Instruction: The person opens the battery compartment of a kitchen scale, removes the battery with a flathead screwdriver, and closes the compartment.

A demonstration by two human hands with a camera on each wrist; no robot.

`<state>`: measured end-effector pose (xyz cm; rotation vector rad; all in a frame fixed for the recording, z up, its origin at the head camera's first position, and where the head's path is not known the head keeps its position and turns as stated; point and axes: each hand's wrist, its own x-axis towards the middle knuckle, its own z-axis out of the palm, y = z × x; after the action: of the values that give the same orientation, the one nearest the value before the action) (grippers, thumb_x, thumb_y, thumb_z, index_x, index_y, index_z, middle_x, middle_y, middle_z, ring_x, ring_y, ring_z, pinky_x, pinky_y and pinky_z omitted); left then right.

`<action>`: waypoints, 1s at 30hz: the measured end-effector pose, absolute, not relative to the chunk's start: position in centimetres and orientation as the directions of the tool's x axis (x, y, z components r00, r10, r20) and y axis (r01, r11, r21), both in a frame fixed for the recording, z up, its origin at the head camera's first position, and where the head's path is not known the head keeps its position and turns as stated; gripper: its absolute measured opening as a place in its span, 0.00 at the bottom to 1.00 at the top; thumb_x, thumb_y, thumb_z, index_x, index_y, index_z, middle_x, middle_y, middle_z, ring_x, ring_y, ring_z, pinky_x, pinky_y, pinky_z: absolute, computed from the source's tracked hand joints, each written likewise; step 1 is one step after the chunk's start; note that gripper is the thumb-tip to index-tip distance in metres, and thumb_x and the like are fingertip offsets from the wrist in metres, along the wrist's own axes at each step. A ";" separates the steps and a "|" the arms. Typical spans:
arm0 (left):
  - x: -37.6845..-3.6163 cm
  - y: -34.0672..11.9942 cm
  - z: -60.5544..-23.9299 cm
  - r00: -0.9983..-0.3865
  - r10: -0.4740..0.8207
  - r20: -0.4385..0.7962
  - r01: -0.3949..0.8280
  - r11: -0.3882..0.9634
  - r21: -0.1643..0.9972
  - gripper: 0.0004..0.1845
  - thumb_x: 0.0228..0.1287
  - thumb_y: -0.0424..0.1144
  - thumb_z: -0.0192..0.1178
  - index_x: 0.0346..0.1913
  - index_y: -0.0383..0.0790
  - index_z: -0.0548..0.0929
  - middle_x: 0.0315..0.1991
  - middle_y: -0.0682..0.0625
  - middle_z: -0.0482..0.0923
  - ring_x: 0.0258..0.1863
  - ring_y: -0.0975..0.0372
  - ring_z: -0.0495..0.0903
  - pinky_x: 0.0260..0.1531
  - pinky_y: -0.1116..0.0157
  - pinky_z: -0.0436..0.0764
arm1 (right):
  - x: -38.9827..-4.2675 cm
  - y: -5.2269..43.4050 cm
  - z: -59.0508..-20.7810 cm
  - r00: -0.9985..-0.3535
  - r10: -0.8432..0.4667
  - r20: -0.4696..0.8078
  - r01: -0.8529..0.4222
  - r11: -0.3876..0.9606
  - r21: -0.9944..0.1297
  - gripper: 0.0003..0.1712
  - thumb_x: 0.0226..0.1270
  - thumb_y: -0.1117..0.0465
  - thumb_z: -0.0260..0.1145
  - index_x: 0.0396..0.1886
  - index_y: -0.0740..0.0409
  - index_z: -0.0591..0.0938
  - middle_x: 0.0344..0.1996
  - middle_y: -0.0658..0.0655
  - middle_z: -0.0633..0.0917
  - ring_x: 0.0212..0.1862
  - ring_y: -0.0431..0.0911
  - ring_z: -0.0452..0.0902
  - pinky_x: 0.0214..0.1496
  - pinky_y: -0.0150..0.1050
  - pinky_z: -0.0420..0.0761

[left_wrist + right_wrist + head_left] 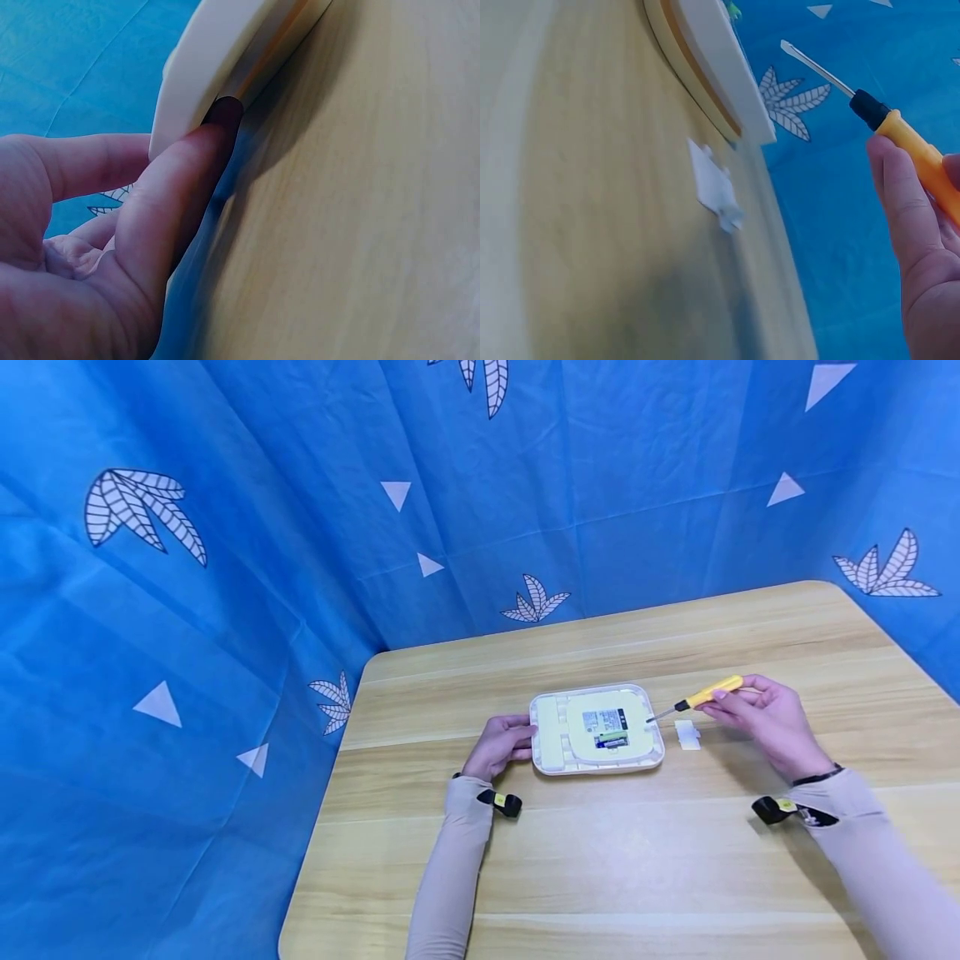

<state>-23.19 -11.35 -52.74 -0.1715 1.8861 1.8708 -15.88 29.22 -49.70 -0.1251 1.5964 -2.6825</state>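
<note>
A white, rounded rectangular device (556,752) lies on the table with a printed label and a battery compartment facing up. Batteries (611,740), green and dark blue, sit in the uncovered compartment. My left hand (498,747) pinches the device's left edge between thumb and fingers, as the left wrist view shows closely. In my right hand (772,720) I hold a flat-blade screwdriver (919,150) by its yellow handle. Its tip is over the device's right edge in the head view; the right wrist view shows it raised above the surface.
A small white battery cover (687,735) with tabs lies on the table just right of the device, below the screwdriver. The wooden table (600,877) has rounded corners. Blue patterned cloth (480,510) hangs behind it and along its left side.
</note>
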 end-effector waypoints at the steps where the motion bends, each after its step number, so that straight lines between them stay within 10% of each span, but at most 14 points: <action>1: -23.2 -11.4 -52.7 -0.879 0.236 -0.414 -0.412 0.060 0.909 0.24 0.72 0.29 0.62 0.68 0.25 0.75 0.49 0.36 0.88 0.32 0.65 0.88 0.33 0.72 0.91 | -15.9 29.4 -49.5 -0.997 -0.045 0.062 -0.035 -0.460 -0.887 0.10 0.72 0.76 0.63 0.49 0.66 0.79 0.39 0.61 0.93 0.42 0.49 0.92 0.50 0.37 0.89; 13: -23.1 -11.4 -52.5 -0.879 0.236 -0.414 -0.413 0.054 0.909 0.24 0.72 0.29 0.61 0.68 0.25 0.75 0.50 0.35 0.88 0.32 0.64 0.89 0.35 0.71 0.91 | -16.8 31.5 -47.0 -0.991 0.033 0.127 -0.131 -0.173 -0.976 0.09 0.69 0.72 0.68 0.47 0.65 0.79 0.37 0.50 0.94 0.38 0.42 0.92 0.43 0.32 0.90; 24: -23.1 -11.4 -52.6 -0.879 0.257 -0.401 -0.405 0.040 0.913 0.23 0.72 0.28 0.60 0.67 0.23 0.74 0.42 0.41 0.89 0.31 0.65 0.88 0.34 0.70 0.92 | -17.4 33.0 -45.5 -0.978 0.057 0.199 -0.154 0.437 -0.886 0.16 0.72 0.64 0.69 0.51 0.71 0.77 0.31 0.26 0.85 0.35 0.21 0.84 0.35 0.17 0.84; 30: -23.1 -11.3 -52.4 -0.877 0.251 -0.409 -0.412 0.041 0.910 0.23 0.72 0.28 0.61 0.67 0.23 0.75 0.43 0.41 0.90 0.31 0.65 0.88 0.34 0.70 0.91 | -17.5 32.7 -44.9 -0.949 -0.025 0.316 -0.262 0.620 -0.739 0.16 0.68 0.68 0.72 0.51 0.71 0.80 0.40 0.61 0.90 0.38 0.10 0.72 0.38 0.07 0.76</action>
<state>-23.12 -11.35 -52.42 -0.1621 1.8615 1.8872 -17.49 32.68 -44.94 -0.2784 3.0711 -1.4784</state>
